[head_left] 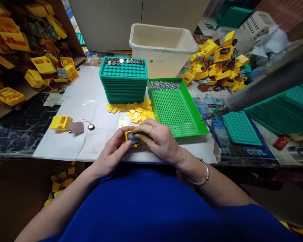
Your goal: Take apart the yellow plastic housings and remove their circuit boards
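My left hand (116, 149) is closed around the side of a small yellow plastic housing (134, 138) with grey parts inside, held just above the table's front edge. My right hand (160, 139), with tan covers on its thumb and a finger, pinches at the housing's upper right; its fingertips hide part of the insides. Farther left lies another yellow housing (61, 123), wired to a brown board (76, 127) and a round silver disc (91, 127). Beyond my hands is a pile of flat yellow pieces (140, 112).
A stack of teal trays (123, 85) with button-like metal discs stands at the back. The green tray (204, 129) holds small screws. Behind them is a white bin (164, 50). A power screwdriver (255, 80) juts in from the right. Yellow housings fill a carton (75, 27) at left.
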